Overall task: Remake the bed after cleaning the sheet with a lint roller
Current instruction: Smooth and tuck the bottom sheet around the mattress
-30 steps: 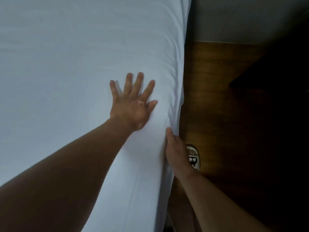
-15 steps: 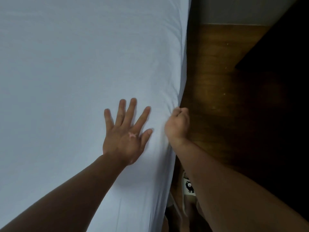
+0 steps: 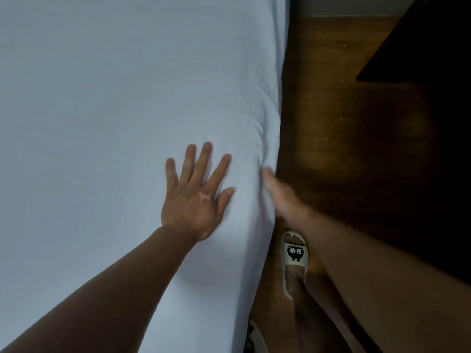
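Note:
A white sheet (image 3: 107,118) covers the mattress and fills the left of the head view. My left hand (image 3: 196,197) lies flat on it near the right edge, fingers spread and straight. My right hand (image 3: 280,194) is blurred at the side of the mattress, against the sheet where it turns down over the edge. Its fingers are smeared by motion, so their grip is unclear. Small creases bunch in the sheet just above the right hand.
A dark wooden floor (image 3: 331,123) runs along the bed's right side. My foot in a white slipper (image 3: 294,253) with a black cartoon face stands beside the bed. A dark piece of furniture (image 3: 428,47) fills the upper right corner.
My right hand was curled in a fist at the sheet's edge half a second ago; now it is lower and blurred along the mattress side. My left hand stays flat on the sheet.

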